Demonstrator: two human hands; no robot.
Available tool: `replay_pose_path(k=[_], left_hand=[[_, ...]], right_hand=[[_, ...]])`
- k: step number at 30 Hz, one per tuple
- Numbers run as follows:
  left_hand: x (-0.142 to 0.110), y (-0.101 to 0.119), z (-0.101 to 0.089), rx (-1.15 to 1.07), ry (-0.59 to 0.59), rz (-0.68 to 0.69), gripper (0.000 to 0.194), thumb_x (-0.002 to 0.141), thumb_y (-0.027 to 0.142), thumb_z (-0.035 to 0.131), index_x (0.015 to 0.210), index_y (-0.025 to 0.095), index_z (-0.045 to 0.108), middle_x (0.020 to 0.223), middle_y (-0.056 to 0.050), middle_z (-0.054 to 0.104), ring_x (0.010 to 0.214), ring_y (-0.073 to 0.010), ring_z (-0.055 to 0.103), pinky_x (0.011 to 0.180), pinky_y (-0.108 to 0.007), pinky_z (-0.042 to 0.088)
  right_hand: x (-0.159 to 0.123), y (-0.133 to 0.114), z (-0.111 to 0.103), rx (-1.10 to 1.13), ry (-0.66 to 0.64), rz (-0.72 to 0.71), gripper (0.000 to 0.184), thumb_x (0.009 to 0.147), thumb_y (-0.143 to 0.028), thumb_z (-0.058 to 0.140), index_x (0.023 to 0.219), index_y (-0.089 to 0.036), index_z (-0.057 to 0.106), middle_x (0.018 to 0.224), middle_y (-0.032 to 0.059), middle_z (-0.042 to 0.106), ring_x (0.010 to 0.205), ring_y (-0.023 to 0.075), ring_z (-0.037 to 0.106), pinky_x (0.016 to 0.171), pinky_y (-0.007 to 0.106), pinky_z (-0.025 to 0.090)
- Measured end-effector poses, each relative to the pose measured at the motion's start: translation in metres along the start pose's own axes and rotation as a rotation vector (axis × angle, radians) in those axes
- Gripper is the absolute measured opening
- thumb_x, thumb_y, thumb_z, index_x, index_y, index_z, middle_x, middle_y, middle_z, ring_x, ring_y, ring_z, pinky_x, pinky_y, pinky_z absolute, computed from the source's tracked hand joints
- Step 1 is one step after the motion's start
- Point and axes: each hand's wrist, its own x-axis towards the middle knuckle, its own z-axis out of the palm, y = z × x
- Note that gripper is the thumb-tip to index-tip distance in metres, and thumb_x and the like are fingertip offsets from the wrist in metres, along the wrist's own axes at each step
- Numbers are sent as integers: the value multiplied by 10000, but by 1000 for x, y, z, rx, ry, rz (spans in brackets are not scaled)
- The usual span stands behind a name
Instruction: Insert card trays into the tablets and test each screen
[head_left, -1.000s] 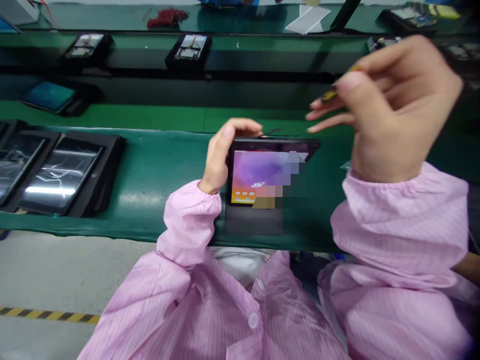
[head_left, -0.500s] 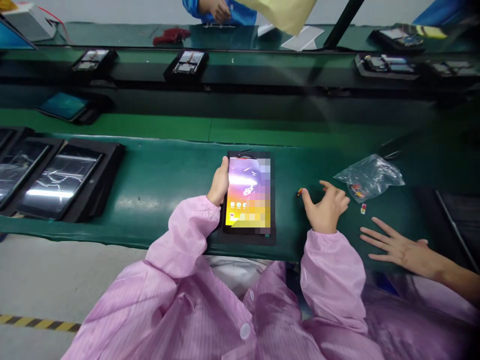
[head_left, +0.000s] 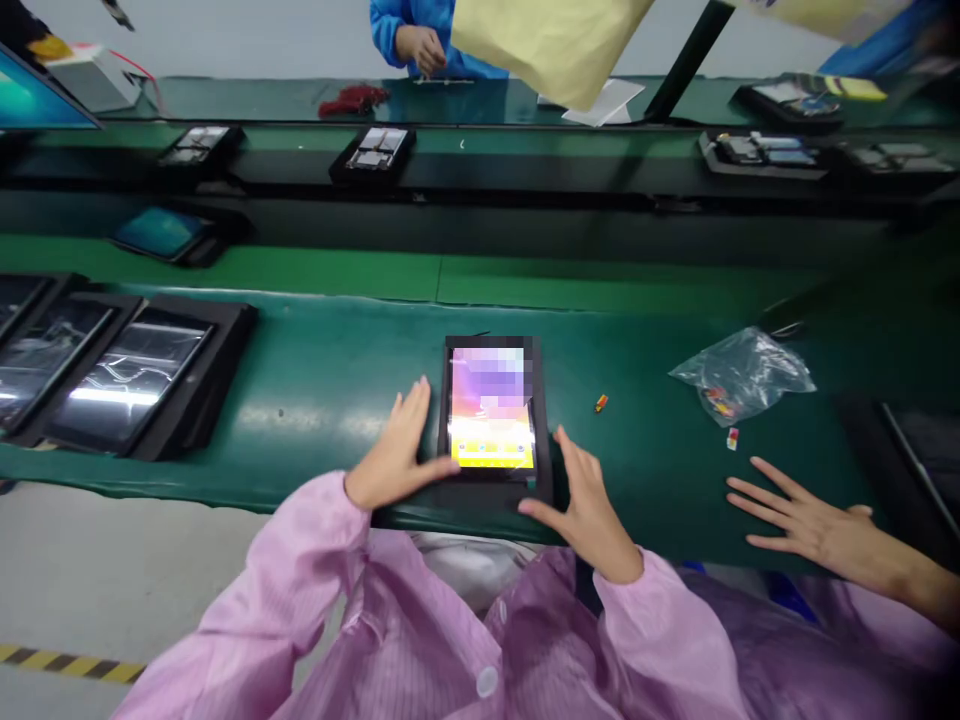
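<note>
Right hand [head_left: 589,510] moved beside tablet [head_left: 491,412] | screen [head_left: 491,438] partly pixelated

own hands: 2, left hand [head_left: 397,450] and right hand [head_left: 591,505]. others: 1 co-worker's hand [head_left: 814,530] at right, at least 1 blue-sleeved person's hand [head_left: 422,48] across. lit tablet [head_left: 491,437]: 1. dark-screen tablets [head_left: 131,378] at left: 3, one cut off by the edge. opened units [head_left: 377,150], far side: 5, so 2 left + 3 right. clear bag [head_left: 754,370]: 1; bits inside too blurred to count. small coloured pieces [head_left: 601,403] loose on the desk [head_left: 330,380]: 2. red bundle [head_left: 354,100]: 1.
</note>
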Motion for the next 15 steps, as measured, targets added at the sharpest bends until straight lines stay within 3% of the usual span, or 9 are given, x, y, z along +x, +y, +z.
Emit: replay_pose_path(k=[3, 7, 11, 15], left_hand=[[-29, 11, 29, 70, -41, 72, 1331, 664, 775, 603, 1499, 184, -248, 1598, -264, 109, 1493, -398, 100, 1176, -651, 119], [-21, 8, 42, 155, 57, 38, 1285, 697, 747, 596, 1506, 175, -223, 1568, -286, 208, 1479, -389, 179, 1166, -662, 118], [28, -9, 27, 170, 93, 42, 1301, 669, 726, 653, 1529, 139, -127, 1569, -282, 208, 1486, -371, 169, 1186, -636, 50], [105, -20, 4, 79, 132, 22, 1271, 633, 648, 741, 1536, 83, 48, 1574, -267, 204, 1499, -351, 133, 1205, -584, -26]], right_hand=[[-15, -10, 11, -107, -63, -45, 1231, 709, -669, 685, 1550, -191, -79, 1485, 211, 348, 1327, 389, 380, 1040, 551, 392], [0, -18, 17, -190, 16, -2, 1210, 752, -501, 740, 1543, -165, -111, 1335, 200, 493, 1238, 372, 461, 1024, 536, 397], [57, -7, 13, -232, 39, -20, 1308, 651, -483, 828, 1542, -123, -59, 1271, 202, 538, 1199, 369, 485, 1030, 522, 381], [144, 19, -1, -251, 12, 24, 1225, 617, -524, 822, 1517, -60, 132, 1240, 227, 568, 1195, 371, 502, 1021, 511, 376]])
